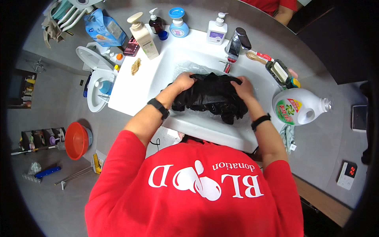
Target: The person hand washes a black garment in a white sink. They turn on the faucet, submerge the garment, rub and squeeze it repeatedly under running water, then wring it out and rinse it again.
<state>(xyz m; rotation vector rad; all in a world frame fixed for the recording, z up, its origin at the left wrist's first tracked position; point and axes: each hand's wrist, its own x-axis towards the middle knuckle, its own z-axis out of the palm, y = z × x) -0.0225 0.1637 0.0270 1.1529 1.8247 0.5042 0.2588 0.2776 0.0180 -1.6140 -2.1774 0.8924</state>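
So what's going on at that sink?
A person in a red shirt is bent over a white sink, washing a black garment by hand. The left hand and right hand both grip the wet bunched cloth in the basin. A big white detergent jug lies on its side at the right, and pump bottles stand behind the faucet.

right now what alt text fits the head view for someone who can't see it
Both hands, left hand and right hand, grip a wet black garment in a white sink. Soap bottles line the back by the faucet; a white detergent jug lies at the right.
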